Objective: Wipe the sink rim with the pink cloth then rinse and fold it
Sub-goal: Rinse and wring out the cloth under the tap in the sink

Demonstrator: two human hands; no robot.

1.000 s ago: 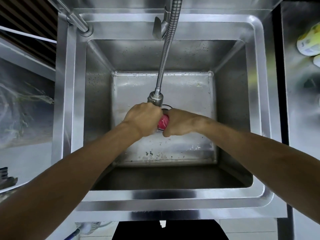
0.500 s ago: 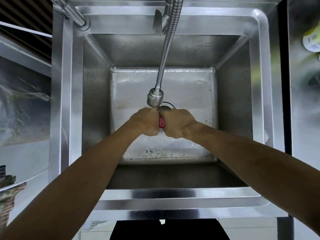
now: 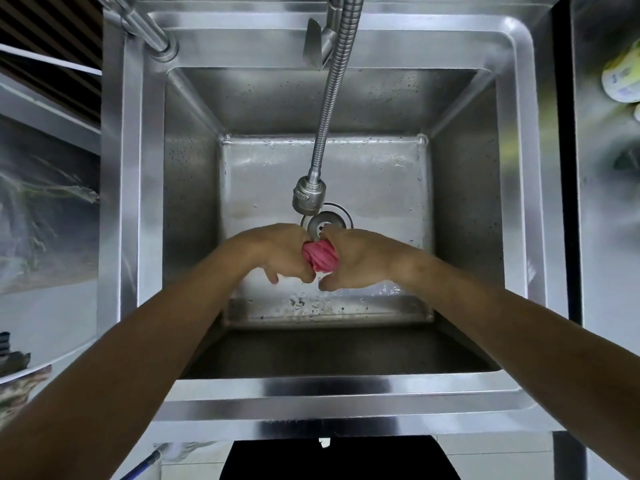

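- Pink cloth (image 3: 320,257) is squeezed into a tight, twisted lump between two hands, low over the middle of the sink.
- Only a small part of the cloth shows. It looks wet and has deep folds running along it, like a rope that got wrung.
- A paler bit sticks out at the bottom of the lump.
- The left hand (image 3: 280,252) grips one end of the cloth with its fingers curled tight around it. One finger pokes down a little.
- The right hand (image 3: 356,258) grips the other end, also in a tight fist.
- Both fists sit very close together, knuckles almost touching, with the pink lump between them.
- The sink (image 3: 349,401) is shiny grey metal, deep and square, with a wide flat rim all around.
- Drops of water and small dark specks lie on the sink floor under the hands.
- A round drain (image 3: 329,220) is on the sink floor, just past the hands.
- A bendy metal hose (image 3: 332,98) hangs down from the top, and its spray head (image 3: 309,196) hangs just above the drain, near the hands but not touching them.
- A metal tap lever (image 3: 317,43) sits at the back rim.
- A yellow and white bottle (image 3: 623,77) lies on the counter to the right, blurry.
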